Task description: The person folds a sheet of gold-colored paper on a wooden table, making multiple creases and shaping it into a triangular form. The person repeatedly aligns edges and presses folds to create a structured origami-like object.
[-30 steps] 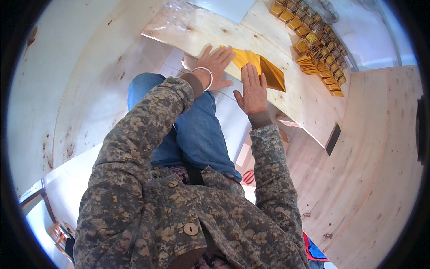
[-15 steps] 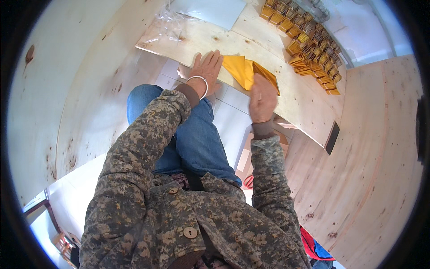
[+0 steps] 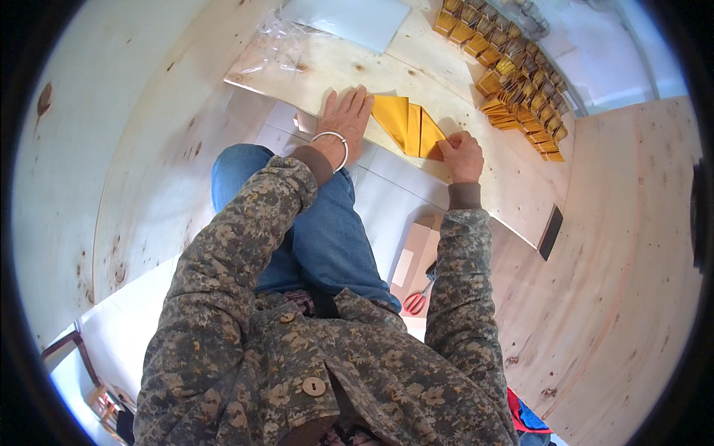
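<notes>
— Since a second ago, what has shifted? 
— Both hands have come down the plywood tabletop point(image 3: 476, 74) toward its near edge. The right hand point(image 3: 462, 154), earlier spread flat, now curls at the right corner of the folded gold paper point(image 3: 410, 125), fingertips pinching the fold. The left hand point(image 3: 343, 119) lies flat with fingers spread, pressing the board just beside the paper's left edge, a metal bangle point(image 3: 332, 141) at the wrist.

— And the surface and room? 
— Pale plywood on the table and on the walls around it. White floor tiles show below the table's near edge, between the blue-jeaned knee point(image 3: 312, 230) and the board.

— Any containers? 
— None clearly. Rows of small folded gold pieces point(image 3: 520, 74) stand along the far right edge of the table. A clear plastic bag point(image 3: 279, 44) lies crumpled at the far left corner, with a white sheet point(image 3: 349, 18) beside it. On the floor, a cardboard box point(image 3: 416, 249) lies next to red-handled scissors point(image 3: 416, 301); its contents cannot be seen.
</notes>
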The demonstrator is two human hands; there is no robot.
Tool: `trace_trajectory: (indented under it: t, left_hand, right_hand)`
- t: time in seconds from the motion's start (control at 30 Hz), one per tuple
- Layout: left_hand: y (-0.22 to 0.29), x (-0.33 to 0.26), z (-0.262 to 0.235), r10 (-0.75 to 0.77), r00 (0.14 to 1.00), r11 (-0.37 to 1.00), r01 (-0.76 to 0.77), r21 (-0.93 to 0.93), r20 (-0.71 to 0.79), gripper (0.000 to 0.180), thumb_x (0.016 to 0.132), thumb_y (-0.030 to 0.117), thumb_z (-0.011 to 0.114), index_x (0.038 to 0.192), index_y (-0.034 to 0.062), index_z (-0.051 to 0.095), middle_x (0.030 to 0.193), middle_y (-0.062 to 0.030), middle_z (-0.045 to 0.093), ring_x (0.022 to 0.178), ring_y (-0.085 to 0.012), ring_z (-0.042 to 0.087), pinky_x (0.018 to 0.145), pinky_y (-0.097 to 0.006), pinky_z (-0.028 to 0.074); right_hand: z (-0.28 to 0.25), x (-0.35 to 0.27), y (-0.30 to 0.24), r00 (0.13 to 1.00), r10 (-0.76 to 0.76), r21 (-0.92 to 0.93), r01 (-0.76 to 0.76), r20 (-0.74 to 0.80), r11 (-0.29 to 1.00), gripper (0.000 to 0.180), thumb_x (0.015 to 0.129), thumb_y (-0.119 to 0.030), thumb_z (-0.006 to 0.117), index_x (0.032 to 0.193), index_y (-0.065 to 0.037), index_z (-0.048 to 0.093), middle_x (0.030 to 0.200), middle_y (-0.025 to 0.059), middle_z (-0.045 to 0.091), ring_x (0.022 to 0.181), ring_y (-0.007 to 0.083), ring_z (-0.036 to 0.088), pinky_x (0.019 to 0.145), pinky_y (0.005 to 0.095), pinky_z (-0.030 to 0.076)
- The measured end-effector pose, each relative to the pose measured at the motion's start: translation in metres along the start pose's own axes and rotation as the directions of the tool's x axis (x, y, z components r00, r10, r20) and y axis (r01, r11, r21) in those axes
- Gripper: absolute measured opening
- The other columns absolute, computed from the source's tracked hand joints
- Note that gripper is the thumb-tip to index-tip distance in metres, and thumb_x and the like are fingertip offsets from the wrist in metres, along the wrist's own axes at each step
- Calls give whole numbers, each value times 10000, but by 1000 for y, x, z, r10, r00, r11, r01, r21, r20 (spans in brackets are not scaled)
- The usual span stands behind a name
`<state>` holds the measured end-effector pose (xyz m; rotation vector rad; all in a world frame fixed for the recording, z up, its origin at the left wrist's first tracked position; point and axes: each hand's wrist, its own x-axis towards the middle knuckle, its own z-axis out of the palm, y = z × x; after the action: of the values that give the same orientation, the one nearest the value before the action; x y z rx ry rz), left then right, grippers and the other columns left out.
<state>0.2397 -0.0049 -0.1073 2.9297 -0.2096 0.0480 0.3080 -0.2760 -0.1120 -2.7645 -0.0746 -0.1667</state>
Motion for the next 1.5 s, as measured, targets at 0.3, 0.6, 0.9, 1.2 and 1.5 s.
trace_trajectory:
  t: [0.3, 0.6, 0.9, 1.2, 1.5]
  left_hand:
    - [1, 1, -16, -71, 986, 985, 45, -166, -150, 676, 841, 30, 555, 1489, 58, 363, 1558, -154, 349, 1456, -282, 317, 1202, -502, 172]
    - [2, 25, -30, -24, 865, 845, -250, -473, -501, 499, 893, 92, 567, 1383, 44, 485, 1362, -173, 557, 1244, -330, 517, 1067, -454, 372]
    - [8, 27, -20, 236, 929, 791, -355, -499, -286, 385, 889, 76, 572, 1273, 66, 605, 1203, -154, 658, 1106, -340, 614, 980, -430, 478]
    - [3, 24, -11, 389, 895, 787, -446, -426, -219, 440, 807, 162, 676, 1236, 75, 629, 1278, -117, 635, 1153, -291, 597, 1009, -415, 458]
    - [11, 41, -5, 546, 838, 795, -514, -322, 11, 746, 779, 369, 751, 1435, 113, 503, 1503, -100, 487, 1360, -293, 446, 1145, -438, 329]
  right_hand:
    - [-32, 10, -22, 994, -30, 189, 50, -108, 981, 183, 755, -171, 745, 846, -40, 655, 813, 158, 685, 786, 363, 660, 707, 459, 521]
    - [-71, -17, -46, 879, -358, 46, 391, -315, 919, 138, 757, -41, 742, 855, -56, 647, 823, 129, 657, 817, 340, 605, 727, 443, 465]
    - [-81, -39, -34, 833, -514, -24, 521, -204, 853, 142, 773, 7, 714, 862, -75, 639, 835, 95, 661, 819, 302, 620, 742, 400, 472]
    - [-88, -34, -34, 825, -560, -41, 558, -73, 829, 144, 772, 0, 723, 862, -81, 645, 814, 88, 654, 800, 288, 624, 730, 386, 482]
    - [-88, -28, -34, 753, -654, -51, 658, 79, 751, 155, 757, -14, 685, 904, -66, 683, 865, 62, 680, 837, 251, 635, 780, 368, 485]
